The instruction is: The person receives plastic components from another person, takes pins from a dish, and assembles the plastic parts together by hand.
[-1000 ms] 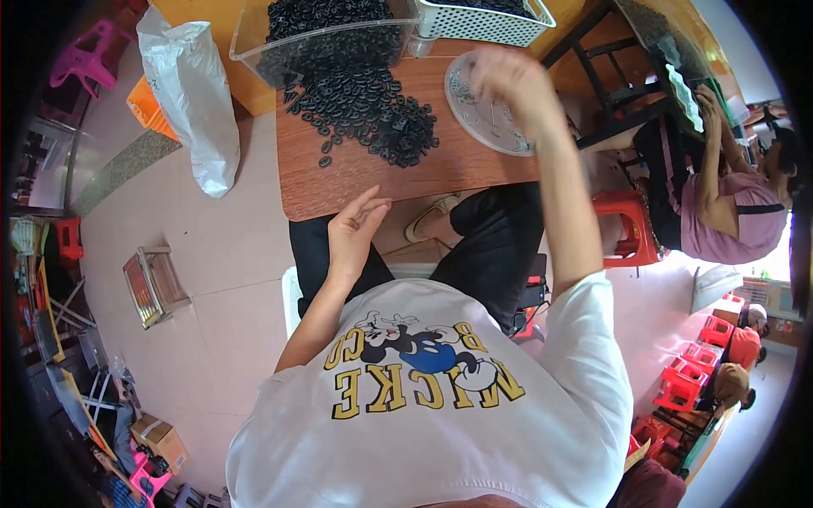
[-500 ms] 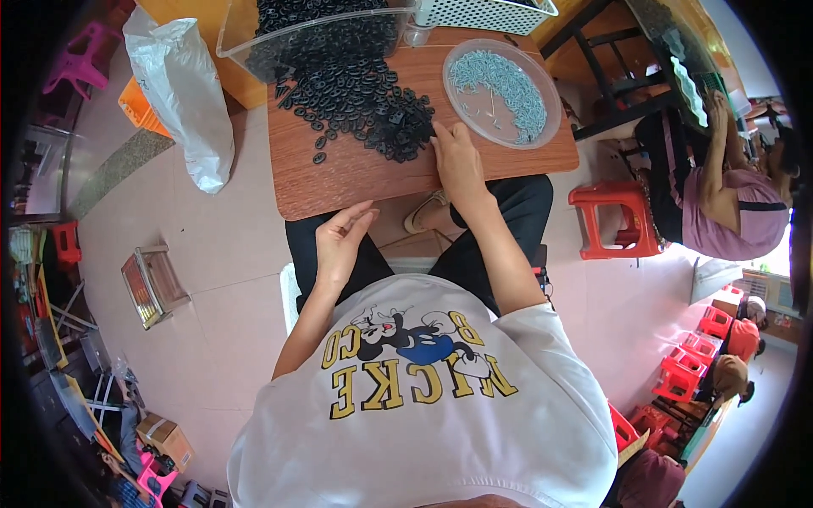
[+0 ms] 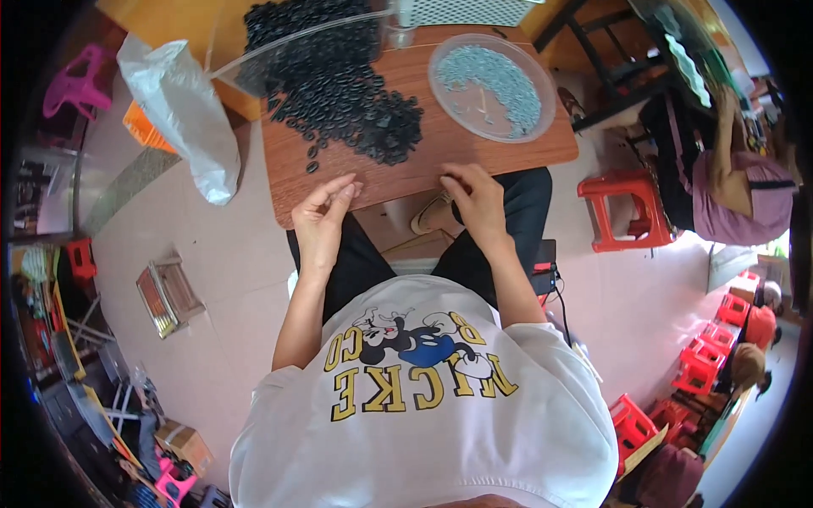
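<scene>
My left hand (image 3: 320, 227) is over the table's near edge, thumb and fingertips pinched together; anything between them is too small to make out. Across from it, my right hand (image 3: 481, 205) is also pinched, with a hint of something small and dark at its fingertips. Small black oval pieces (image 3: 339, 110) spread in a heap over the brown wooden table (image 3: 406, 176), beyond my left hand. Farther right, a round clear plastic tray (image 3: 464, 125) holds many small silvery screws (image 3: 518, 91) and a thin pale stick (image 3: 483, 100).
A clear bin (image 3: 246, 72) of more black pieces lies at the table's far left, beside a white perforated basket (image 3: 466, 12). A white sack (image 3: 190, 127) stands on the left. A red stool (image 3: 622, 207) and a seated person (image 3: 741, 195) are to the right.
My right hand has drawn back from the edge of the black heap toward me. My left hand has risen slightly over the table's near edge, closer to the heap.
</scene>
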Available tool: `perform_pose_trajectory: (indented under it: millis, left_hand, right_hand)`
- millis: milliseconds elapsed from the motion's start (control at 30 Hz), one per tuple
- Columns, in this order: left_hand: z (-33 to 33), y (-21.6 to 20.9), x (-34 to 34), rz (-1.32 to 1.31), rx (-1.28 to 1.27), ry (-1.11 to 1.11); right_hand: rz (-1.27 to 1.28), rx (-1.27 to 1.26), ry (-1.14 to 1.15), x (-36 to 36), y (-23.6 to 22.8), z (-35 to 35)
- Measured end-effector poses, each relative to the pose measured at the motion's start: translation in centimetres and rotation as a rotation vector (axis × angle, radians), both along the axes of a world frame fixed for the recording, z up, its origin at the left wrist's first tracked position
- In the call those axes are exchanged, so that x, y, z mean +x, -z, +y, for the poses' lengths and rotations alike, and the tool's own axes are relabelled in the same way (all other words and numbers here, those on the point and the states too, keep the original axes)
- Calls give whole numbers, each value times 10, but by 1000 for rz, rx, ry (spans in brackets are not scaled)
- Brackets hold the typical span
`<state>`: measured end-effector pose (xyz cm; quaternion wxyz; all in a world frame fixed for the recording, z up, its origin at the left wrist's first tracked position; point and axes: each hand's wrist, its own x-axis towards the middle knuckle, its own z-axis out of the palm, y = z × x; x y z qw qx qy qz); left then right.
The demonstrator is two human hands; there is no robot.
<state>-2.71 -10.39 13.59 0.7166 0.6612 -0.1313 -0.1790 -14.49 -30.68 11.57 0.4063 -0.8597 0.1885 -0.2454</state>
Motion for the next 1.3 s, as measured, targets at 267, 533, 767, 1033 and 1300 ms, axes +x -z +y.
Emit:
perform_pose_trajectory:
  millis: [267, 533, 767, 1033, 1300]
  left_hand:
    - [-123, -37, 29, -609, 295, 373]
    - [-214, -21, 78, -1192, 643, 557]
    - [-236, -22, 78, -1033, 860, 830]
    - [-240, -5, 74, -1006, 831, 811]
    - [-239, -3, 79, -845, 734, 768]
  right_hand:
    - [-153, 1163, -41, -65, 46, -3]
    - [-292, 1622, -84, -100, 99, -29]
    - [-305, 1632, -144, -89, 110, -33]
    - [-322, 1635, -178, -86, 109, -34]
    - [-355, 1636, -157, -86, 110, -30]
